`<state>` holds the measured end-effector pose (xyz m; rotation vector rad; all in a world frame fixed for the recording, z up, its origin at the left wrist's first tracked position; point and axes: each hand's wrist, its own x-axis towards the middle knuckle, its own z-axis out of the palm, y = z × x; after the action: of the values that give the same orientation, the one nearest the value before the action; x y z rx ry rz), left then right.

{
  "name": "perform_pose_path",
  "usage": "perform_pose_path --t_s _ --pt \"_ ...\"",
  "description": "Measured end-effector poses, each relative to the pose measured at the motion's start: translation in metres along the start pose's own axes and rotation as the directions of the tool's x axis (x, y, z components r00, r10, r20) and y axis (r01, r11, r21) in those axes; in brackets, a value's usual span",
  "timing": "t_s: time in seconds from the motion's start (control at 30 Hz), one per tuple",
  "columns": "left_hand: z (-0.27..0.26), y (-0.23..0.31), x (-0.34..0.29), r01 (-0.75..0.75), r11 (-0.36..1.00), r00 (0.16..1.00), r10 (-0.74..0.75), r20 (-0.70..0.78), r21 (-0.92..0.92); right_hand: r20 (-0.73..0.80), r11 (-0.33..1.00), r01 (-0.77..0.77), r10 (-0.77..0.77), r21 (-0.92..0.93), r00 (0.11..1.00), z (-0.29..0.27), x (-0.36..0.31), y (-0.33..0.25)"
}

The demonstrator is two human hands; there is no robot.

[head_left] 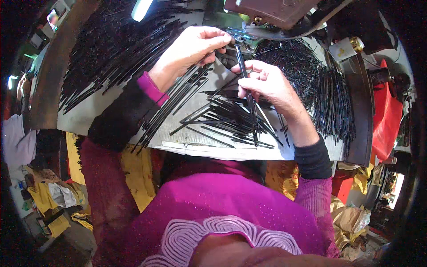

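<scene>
A glossy black rod (240,58) slants slightly in the right hand (272,86).

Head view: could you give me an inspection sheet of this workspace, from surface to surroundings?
Surface: pale table, much of it covered.
Job's things: slim black strip, far end at a machine.
Clutter: loose dark strips heaped at left and more at right.
Hands: left hand by the strip's far end, grip unclear; right hand pinches the strip.
Cables: none clearly made out.
Surroundings: red sheet-like item at right.
</scene>
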<state>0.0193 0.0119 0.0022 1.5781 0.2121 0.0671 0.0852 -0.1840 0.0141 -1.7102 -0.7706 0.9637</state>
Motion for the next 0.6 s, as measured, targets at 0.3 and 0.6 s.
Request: perform_pose_path --t_s 0.3,0.6 --pt "0.0043 -0.0041 0.0036 -0.052 0.999 0.997 0.052 -0.057 0.001 0.011 0.999 0.029 -0.029 0.026 1.000 0.0002 0.0023 -0.0020" --pt "0.0066 -0.0015 0.0010 -0.034 0.999 0.998 0.034 -0.054 0.008 -0.005 0.998 0.042 -0.042 0.041 0.999 -0.0021 0.0035 0.0016"
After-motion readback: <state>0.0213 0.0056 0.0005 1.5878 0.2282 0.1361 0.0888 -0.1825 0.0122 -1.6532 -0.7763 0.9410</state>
